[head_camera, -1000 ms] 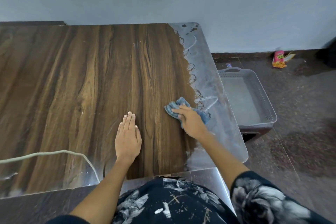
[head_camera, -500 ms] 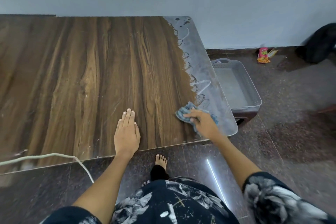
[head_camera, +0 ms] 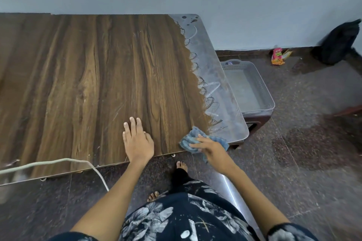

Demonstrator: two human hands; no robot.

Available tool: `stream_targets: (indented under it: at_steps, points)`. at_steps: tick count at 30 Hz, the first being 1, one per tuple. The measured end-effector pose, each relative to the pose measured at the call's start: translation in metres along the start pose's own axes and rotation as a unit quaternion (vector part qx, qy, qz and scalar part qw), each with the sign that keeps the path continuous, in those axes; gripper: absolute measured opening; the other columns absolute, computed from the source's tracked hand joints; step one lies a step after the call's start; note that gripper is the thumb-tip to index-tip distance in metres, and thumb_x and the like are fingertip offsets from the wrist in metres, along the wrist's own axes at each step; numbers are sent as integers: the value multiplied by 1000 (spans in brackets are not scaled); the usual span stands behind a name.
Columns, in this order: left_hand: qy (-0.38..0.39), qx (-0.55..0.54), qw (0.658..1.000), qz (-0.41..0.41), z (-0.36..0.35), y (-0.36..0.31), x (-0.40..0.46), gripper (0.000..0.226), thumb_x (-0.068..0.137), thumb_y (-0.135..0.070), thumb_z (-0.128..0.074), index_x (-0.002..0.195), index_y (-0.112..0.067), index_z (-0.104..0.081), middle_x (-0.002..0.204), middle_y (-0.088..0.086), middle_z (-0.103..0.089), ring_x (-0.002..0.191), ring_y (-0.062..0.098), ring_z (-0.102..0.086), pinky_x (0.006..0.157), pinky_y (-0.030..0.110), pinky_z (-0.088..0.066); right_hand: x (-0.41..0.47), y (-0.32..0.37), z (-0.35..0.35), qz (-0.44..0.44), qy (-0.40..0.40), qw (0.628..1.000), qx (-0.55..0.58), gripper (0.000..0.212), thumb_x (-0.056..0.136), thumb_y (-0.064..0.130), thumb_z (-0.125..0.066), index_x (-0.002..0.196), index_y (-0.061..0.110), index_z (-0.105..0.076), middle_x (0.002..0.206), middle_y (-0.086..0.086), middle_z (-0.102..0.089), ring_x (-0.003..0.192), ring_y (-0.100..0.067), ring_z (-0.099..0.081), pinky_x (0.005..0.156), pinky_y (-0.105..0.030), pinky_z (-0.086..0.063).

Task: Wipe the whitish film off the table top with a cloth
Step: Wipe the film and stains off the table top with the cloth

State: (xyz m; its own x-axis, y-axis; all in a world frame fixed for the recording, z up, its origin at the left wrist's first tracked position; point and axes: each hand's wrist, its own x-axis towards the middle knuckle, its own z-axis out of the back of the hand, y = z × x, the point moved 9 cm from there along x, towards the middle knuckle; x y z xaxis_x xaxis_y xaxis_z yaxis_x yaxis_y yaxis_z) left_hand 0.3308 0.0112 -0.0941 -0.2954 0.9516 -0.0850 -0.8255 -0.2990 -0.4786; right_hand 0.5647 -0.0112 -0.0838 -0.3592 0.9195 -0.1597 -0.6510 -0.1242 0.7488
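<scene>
A dark wood-grain table top [head_camera: 94, 76] fills the left and middle of the view. A whitish film [head_camera: 211, 76] covers a strip along its right side, with looping wipe marks at its edge. My right hand [head_camera: 214, 152] holds a crumpled blue cloth [head_camera: 191, 140] at the table's near right corner, partly past the front edge. My left hand [head_camera: 137, 142] lies flat on the wood near the front edge, fingers together and nothing in it.
A grey plastic tray [head_camera: 248, 86] sits on a dark stool beside the table's right side. A pale cord [head_camera: 58, 162] runs over the front edge at left. A pink wrapper [head_camera: 277, 56] and a black bag [head_camera: 338, 43] lie by the wall. My bare feet [head_camera: 181, 166] stand on the dark floor.
My right hand has drawn the cloth toward me, from the film's edge to the table's near right corner. My left hand stays flat. The view has pulled back from the table.
</scene>
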Motion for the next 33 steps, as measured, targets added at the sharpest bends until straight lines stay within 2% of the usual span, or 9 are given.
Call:
stream_targets:
  at_steps: [3, 11, 17, 21, 24, 26, 28, 31, 33]
  points:
    - [34, 10, 999, -25, -11, -22, 12, 55, 97, -14, -33, 148, -9, -14, 157, 6, -6, 144, 26, 2, 116, 38, -2, 1, -15, 25, -37, -37, 998, 24, 37, 86, -15, -48, 109, 7, -67, 120, 4, -51, 126, -8, -35, 99, 2, -20]
    - [56, 27, 996, -59, -38, -81, 46, 53, 99, -22, -28, 148, -9, -11, 157, 6, -4, 144, 24, 2, 116, 37, -3, 45, -34, 62, -43, -87, 994, 50, 35, 89, -12, -47, 108, 9, -68, 121, 6, -50, 124, -9, -39, 99, -1, -25]
    - [79, 69, 991, -88, -52, -119, 84, 55, 100, -30, -24, 149, -11, -5, 157, 5, 2, 144, 22, 6, 117, 35, -2, 93, -49, 81, -11, -54, 997, 54, 38, 90, -9, -47, 109, 17, -68, 124, 11, -50, 126, -5, -38, 106, -16, -31]
    - [74, 88, 989, -89, -55, -134, 111, 57, 100, -36, -22, 148, -12, -3, 157, 4, 3, 144, 21, 7, 116, 34, 0, 135, -53, 94, 11, -42, 998, 44, 39, 91, -6, -46, 110, 20, -67, 126, 10, -49, 127, -6, -36, 111, -41, -31]
    - [66, 111, 988, -81, -60, -141, 126, 59, 99, -41, -19, 149, -14, -2, 157, 3, 4, 144, 21, 9, 116, 33, 2, 169, -53, 99, 25, -29, 998, 51, 38, 91, -6, -47, 112, 19, -67, 127, 11, -49, 128, -7, -35, 110, -44, -32]
    - [64, 122, 987, -82, -62, -146, 135, 61, 98, -45, -15, 149, -15, -1, 157, 2, 4, 144, 21, 9, 115, 33, 3, 191, -51, 105, 30, -20, 998, 50, 37, 92, -4, -46, 113, 18, -66, 129, 8, -50, 130, -7, -34, 112, -40, -29]
    - [72, 132, 985, -87, -64, -150, 145, 62, 97, -48, -14, 149, -17, -2, 157, 1, 4, 144, 21, 9, 115, 32, 4, 210, -45, 112, 27, -9, 999, 27, 34, 94, -1, -44, 115, 15, -65, 133, 2, -51, 131, -8, -33, 113, -27, -25]
    - [69, 144, 983, -96, -61, -156, 165, 74, 85, -56, 2, 149, -19, -5, 157, 1, 1, 144, 20, 6, 113, 31, 5, 241, -40, 120, 28, 10, 1000, 5, 34, 93, -2, -44, 117, 14, -63, 137, -2, -49, 131, -6, -31, 102, -5, -16]
    - [64, 154, 981, -102, -60, -158, 181, 77, 82, -57, 6, 149, -19, -5, 157, 1, 0, 144, 19, 4, 112, 30, 6, 263, -41, 122, 32, 13, 999, -11, 38, 92, -5, -46, 119, 16, -62, 138, -2, -48, 134, -12, -31, 98, 3, -10]
